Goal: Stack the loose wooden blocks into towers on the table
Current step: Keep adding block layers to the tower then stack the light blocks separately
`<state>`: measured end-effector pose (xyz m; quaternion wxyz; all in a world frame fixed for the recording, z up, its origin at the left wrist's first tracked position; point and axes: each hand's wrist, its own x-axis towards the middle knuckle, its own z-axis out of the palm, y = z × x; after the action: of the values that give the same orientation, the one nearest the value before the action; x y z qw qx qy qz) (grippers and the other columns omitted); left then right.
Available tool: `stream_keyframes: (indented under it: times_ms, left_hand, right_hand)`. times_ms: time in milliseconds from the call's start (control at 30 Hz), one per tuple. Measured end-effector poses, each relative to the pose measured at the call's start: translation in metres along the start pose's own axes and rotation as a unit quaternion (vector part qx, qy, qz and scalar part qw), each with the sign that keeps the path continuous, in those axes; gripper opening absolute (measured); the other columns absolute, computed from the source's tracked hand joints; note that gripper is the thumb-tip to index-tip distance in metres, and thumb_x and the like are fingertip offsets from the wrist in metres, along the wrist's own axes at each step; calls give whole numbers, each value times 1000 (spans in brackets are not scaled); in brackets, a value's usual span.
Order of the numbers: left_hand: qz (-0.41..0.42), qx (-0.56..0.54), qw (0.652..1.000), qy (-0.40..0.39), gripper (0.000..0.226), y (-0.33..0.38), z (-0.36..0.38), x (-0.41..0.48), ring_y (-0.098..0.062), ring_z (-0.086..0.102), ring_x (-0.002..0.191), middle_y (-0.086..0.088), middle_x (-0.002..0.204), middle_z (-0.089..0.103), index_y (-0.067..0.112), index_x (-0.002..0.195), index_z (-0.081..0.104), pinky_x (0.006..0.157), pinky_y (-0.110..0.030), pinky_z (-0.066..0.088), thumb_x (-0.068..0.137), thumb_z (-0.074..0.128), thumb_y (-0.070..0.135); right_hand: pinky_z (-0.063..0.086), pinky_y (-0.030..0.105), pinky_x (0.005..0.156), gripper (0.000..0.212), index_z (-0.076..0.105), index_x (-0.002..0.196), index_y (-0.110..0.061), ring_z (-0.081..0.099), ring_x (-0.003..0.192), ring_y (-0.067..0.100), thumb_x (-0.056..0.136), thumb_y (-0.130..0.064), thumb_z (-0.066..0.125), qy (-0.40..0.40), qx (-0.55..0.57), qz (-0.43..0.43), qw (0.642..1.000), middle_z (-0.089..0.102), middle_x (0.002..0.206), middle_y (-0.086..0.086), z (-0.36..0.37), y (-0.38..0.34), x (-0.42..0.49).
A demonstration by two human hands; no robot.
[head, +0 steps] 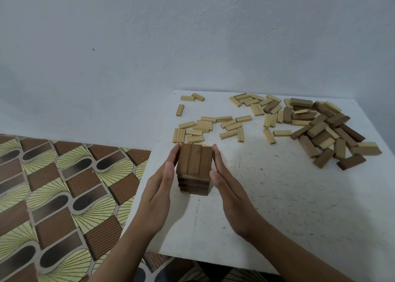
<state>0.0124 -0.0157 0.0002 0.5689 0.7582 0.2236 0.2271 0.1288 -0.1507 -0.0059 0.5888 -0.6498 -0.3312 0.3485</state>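
White tabletop [299,207] bearing loose wooden blocks: a mixed dark and pale heap [320,130] toward the far right corner and smaller pale blocks [205,127] nearer the far left corner. Left hand [159,192] and right hand [230,192], fingers straight and grasping nothing, lie flat against opposite sides of the dark tower [194,164] near the left edge.

On the table [277,207], tower [194,168] between left hand [158,194] at 9 o'clock and right hand [230,194] at 3. Just behind, at 12: scattered small blocks [205,127]. At 2, well apart: heap of larger blocks [324,130]. Beside the table at 9: floor [53,196].
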Motion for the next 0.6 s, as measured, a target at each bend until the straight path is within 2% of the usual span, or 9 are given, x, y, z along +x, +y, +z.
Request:
stream_keyframes:
  times_ms: [100, 200, 333, 500, 600]
  left_hand:
    - [-6, -10, 1000, -7, 56, 3, 1, -1, 6, 42, 136, 40, 136, 49, 41, 150, 37, 115, -23, 34, 98, 24, 57]
    - [-8, -1, 1000, -13, 58, 3, 0, -1, -1, 47, 130, 40, 130, 50, 46, 148, 36, 109, -24, 37, 94, 22, 62]
    - [-6, 1, 1000, -21, 62, 2, -3, 1, 1, 43, 135, 40, 136, 48, 43, 151, 35, 114, -25, 35, 94, 21, 63]
    - [0, 12, 999, -36, 60, -1, -5, 1, 13, 34, 137, 54, 133, 40, 41, 153, 32, 111, -6, 26, 97, 19, 59]
    - [-2, 16, 999, -38, 58, -3, -7, 1, 16, 32, 136, 56, 132, 38, 44, 153, 32, 111, -5, 24, 98, 19, 60]
  right_hand:
    - [28, -5, 94, 59, -1, 155, -43, 21, 119, -39, 105, -39, 29, -2, 5, 3, 1000, 16, 138, -49, 4, 0, -1]
    - [30, -2, 95, 61, -4, 155, -47, 20, 120, -38, 104, -44, 29, 3, 0, 1, 1000, 10, 140, -51, 8, 2, -1]
    - [32, -2, 94, 62, -4, 154, -50, 24, 118, -38, 102, -49, 31, 7, 5, 1, 1000, 14, 139, -49, 10, 2, -1]
    - [34, 0, 96, 63, -3, 153, -52, 26, 120, -36, 101, -49, 32, 9, 13, -1, 1000, 14, 143, -45, 12, 0, 1]
    - [33, 1, 99, 64, -4, 152, -53, 23, 122, -36, 100, -56, 32, 12, 6, -4, 1000, 10, 145, -45, 13, 0, 2]
